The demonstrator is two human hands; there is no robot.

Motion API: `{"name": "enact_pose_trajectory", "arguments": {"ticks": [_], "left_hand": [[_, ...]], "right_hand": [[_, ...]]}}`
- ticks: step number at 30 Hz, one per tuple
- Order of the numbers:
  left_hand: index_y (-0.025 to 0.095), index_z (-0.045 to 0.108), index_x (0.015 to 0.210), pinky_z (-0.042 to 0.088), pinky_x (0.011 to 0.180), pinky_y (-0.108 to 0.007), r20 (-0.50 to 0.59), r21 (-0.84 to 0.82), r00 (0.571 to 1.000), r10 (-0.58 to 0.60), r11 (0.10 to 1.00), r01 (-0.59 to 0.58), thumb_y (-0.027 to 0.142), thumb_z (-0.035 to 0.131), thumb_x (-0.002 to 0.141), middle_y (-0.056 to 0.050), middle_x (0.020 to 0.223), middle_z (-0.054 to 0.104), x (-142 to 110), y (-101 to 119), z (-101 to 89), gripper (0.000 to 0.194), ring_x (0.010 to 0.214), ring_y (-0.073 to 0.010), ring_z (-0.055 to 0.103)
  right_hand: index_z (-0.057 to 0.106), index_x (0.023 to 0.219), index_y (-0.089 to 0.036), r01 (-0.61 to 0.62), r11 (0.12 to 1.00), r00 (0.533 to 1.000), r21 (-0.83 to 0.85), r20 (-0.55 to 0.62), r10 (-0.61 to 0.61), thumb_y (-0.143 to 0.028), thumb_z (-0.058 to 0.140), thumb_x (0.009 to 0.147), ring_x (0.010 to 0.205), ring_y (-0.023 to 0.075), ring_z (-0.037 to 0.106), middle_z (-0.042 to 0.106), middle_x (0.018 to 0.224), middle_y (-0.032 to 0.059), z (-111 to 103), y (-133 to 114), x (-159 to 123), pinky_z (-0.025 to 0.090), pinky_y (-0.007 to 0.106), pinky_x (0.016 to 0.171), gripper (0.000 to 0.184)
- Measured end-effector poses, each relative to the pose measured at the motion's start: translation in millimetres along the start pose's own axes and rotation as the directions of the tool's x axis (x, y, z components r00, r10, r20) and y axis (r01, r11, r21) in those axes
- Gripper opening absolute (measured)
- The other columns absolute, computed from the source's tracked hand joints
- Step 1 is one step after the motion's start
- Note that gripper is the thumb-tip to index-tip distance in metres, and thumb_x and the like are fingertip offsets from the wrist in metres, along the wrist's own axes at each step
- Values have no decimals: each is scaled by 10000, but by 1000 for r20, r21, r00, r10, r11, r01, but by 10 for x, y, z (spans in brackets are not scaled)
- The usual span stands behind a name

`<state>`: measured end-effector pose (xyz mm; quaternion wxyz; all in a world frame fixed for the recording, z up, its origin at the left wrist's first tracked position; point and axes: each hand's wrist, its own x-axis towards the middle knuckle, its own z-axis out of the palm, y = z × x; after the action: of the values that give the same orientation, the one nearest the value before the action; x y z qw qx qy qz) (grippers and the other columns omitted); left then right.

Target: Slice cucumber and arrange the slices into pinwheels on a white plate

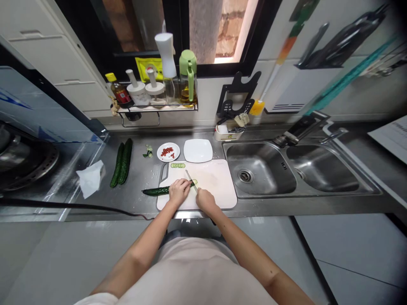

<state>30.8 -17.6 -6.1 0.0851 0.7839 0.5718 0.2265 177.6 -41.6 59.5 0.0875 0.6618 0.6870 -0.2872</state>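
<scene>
A dark green cucumber (155,191) lies across a white cutting board (219,182), its left end past the board's edge. Over its right part, my left hand (179,191) is closed on it, fingers bent near the cut end. My right hand (205,200) grips a knife (191,180), whose blade stands at the cucumber's pale cut face. The handle is hidden inside my fist. Near the board's upper left, a short row of cucumber slices (178,165) lies overlapping.
Behind the board stand a plate of chopped red pieces (167,152) and a white square plate (197,151). Two whole cucumbers (121,163) and a crumpled tissue (91,178) lie to the left. A double sink (260,169) adjoins on the right. Bottles line a wall rack (159,108).
</scene>
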Motion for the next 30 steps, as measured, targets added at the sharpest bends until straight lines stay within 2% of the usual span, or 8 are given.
{"name": "enact_pose_trajectory", "arguments": {"ticks": [6, 13, 18, 30], "left_hand": [[282, 697, 998, 393, 752, -288, -4, -6, 1000, 1, 1000, -1, 299, 488, 926, -18, 971, 674, 0, -16, 12, 222, 887, -158, 565], [280, 698, 993, 397, 743, -288, 8, -10, 1000, -14, 1000, 14, 298, 494, 921, -29, 963, 667, 8, -8, 2, 217, 894, -162, 562], [281, 697, 997, 392, 737, -287, 4, -13, 1000, -17, 1000, 17, 316, 490, 924, -26, 955, 669, 12, -7, 1, 223, 888, -162, 563], [284, 703, 1000, 400, 732, -293, 9, -20, 999, -36, 999, 37, 304, 501, 916, -29, 958, 671, 12, -1, 3, 219, 885, -165, 567]], "right_hand": [[552, 1105, -123, -19, 1000, 1000, -4, 18, 19, -126, 361, 916, 970, 225, 646, 670, 1025, 165, 68, 47, -60, 421, 279, 726, 269], [565, 1095, -121, -40, 999, 999, -29, 31, 41, -135, 348, 922, 949, 237, 652, 677, 991, 170, 209, 232, -312, 416, 289, 726, 277], [573, 1072, -127, -64, 998, 997, -27, 31, 65, -143, 358, 926, 929, 245, 660, 686, 953, 161, 235, 276, -408, 409, 287, 706, 260], [550, 1096, -124, -36, 999, 999, -18, 19, 37, -137, 357, 920, 958, 231, 651, 672, 1015, 167, 82, 47, -64, 424, 281, 722, 262]]}}
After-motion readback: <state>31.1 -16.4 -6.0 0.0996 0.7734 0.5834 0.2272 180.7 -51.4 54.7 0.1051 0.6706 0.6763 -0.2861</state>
